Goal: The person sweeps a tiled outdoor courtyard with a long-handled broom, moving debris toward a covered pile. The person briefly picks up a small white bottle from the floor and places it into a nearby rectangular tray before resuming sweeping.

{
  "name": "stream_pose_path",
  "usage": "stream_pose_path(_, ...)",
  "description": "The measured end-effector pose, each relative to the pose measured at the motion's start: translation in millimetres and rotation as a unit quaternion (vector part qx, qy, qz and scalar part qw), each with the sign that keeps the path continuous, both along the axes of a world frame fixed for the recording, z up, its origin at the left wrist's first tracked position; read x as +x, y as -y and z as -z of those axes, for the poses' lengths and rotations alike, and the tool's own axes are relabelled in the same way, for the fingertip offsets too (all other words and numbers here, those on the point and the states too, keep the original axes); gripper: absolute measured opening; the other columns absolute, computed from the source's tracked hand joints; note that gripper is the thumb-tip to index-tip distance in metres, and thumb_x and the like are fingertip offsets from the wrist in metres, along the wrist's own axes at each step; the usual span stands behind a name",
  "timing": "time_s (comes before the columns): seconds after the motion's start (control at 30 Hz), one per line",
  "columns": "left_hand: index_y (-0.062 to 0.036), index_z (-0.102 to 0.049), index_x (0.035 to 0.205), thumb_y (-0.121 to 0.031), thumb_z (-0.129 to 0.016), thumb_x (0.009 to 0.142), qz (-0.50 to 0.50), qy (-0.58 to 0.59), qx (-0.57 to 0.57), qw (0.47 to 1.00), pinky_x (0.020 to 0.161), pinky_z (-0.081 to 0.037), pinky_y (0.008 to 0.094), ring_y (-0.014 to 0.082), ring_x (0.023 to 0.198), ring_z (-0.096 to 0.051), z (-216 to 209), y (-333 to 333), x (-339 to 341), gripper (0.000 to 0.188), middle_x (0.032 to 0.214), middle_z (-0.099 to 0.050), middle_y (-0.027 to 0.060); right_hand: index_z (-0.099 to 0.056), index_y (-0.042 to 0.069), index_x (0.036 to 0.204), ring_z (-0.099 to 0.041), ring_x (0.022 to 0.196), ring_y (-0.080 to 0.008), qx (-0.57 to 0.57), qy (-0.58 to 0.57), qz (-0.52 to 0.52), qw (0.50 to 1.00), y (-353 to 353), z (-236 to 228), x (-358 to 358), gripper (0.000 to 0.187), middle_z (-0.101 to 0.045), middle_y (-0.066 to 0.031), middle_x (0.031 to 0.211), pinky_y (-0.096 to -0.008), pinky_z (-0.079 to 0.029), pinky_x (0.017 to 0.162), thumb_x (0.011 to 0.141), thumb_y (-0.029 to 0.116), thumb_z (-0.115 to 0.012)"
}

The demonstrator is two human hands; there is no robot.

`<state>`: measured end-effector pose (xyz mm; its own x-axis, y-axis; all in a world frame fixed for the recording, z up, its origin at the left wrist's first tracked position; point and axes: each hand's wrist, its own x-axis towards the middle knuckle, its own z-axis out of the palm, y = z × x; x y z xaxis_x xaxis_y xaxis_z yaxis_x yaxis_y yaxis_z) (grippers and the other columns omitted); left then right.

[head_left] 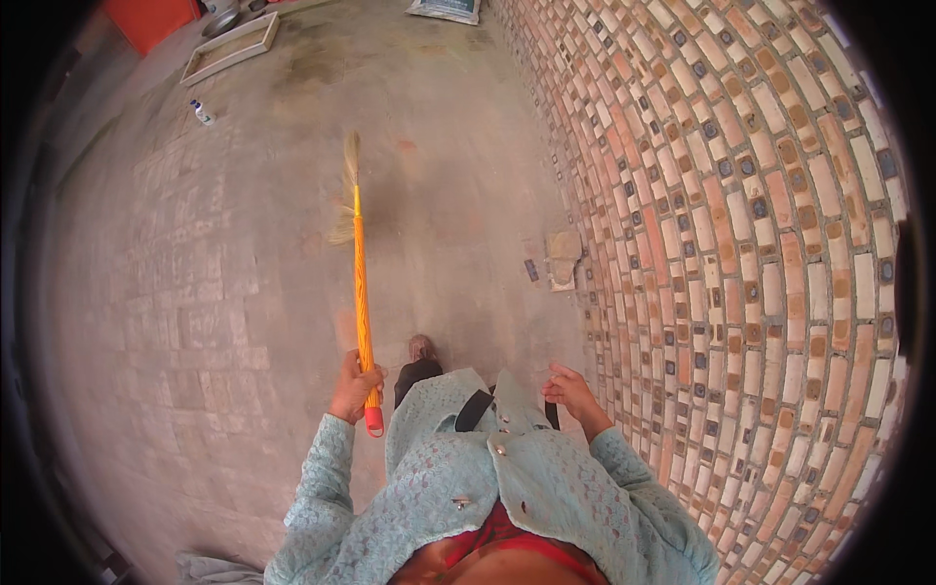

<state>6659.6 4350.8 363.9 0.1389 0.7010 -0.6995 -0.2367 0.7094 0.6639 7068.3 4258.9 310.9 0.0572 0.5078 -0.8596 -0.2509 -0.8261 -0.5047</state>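
A broom with a long orange-yellow handle (362, 292) points straight away from me, its pale bristles (349, 161) spread at the far end over the floor. My left hand (352, 387) is closed round the handle, just above its red end cap (373, 419). On the other side of my body, my right hand (572, 391) hangs near the brick wall, fingers loosely stretched out and holding nothing.
A patterned brick wall (741, 273) runs along my right. By its foot lie a broken slab (563, 258) and a small dark piece (531, 270). Far left are a small bottle (201, 112) and a white-framed tray (230, 49); a bag (444, 10) lies far ahead.
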Motion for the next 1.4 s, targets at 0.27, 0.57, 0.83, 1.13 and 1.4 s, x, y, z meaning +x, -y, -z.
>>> stream_pose_path(0.27,-0.0031,-0.036,0.100,-0.002,-0.054,0.073,0.046,0.244,-0.121,0.961,0.038,-0.037,0.0218,0.0088,0.047,-0.042,-15,-59,44,0.032,0.068,-0.044,0.0030,-0.034,0.002,0.120,-0.058,0.069,-0.0196,-0.055,-0.067,0.075,0.993,-16,38,8,0.044,-0.057,-0.0118,0.078,-0.0293,-0.048,0.063,0.079,0.011,-0.047)
stream_pose_path(0.57,-0.0012,-0.045,0.090,-0.002,-0.052,0.065,0.211,0.161,-0.127,0.956,0.047,-0.036,0.0190,0.0088,0.051,-0.045,51,-91,164,0.026,0.066,-0.046,0.0029,-0.035,0.003,0.120,-0.057,0.071,-0.0210,0.031,-0.086,0.088,0.992,-133,25,86,0.040,-0.056,-0.0113,0.081,-0.0323,-0.048,0.064,0.081,0.008,-0.043)
stream_pose_path(0.83,-0.0016,-0.036,0.111,-0.001,-0.054,0.064,0.255,0.078,-0.077,0.961,0.040,-0.039,0.0234,0.0094,0.046,-0.045,-32,-147,167,0.049,0.067,-0.047,0.0024,-0.034,0.005,0.122,-0.057,0.070,-0.0190,-0.046,-0.035,0.124,0.991,-81,57,139,0.046,-0.056,-0.0083,0.076,-0.0308,-0.048,0.063,0.078,0.012,-0.046)
stream_pose_path(1.13,0.0076,-0.036,0.098,-0.006,-0.049,0.068,0.498,-0.515,0.188,0.672,0.061,-0.047,0.0392,0.0328,0.072,-0.058,87,-219,277,0.035,0.079,-0.057,0.0209,-0.035,0.004,0.122,-0.057,0.065,-0.0178,-0.076,-0.005,0.097,0.992,-43,58,130,0.047,-0.056,-0.0089,0.076,-0.0282,-0.048,0.057,0.077,0.011,-0.047)
stream_pose_path(1.4,0.0029,-0.039,0.097,-0.009,-0.052,0.068,0.622,-0.434,0.157,0.633,0.067,-0.046,0.0420,0.0332,0.078,-0.058,118,-187,298,0.035,0.082,-0.058,0.0188,-0.035,-0.001,0.120,-0.057,0.067,-0.0174,-0.072,-0.005,0.137,0.988,-33,49,134,0.048,-0.057,-0.0090,0.075,-0.0265,-0.048,0.061,0.075,0.010,-0.048)
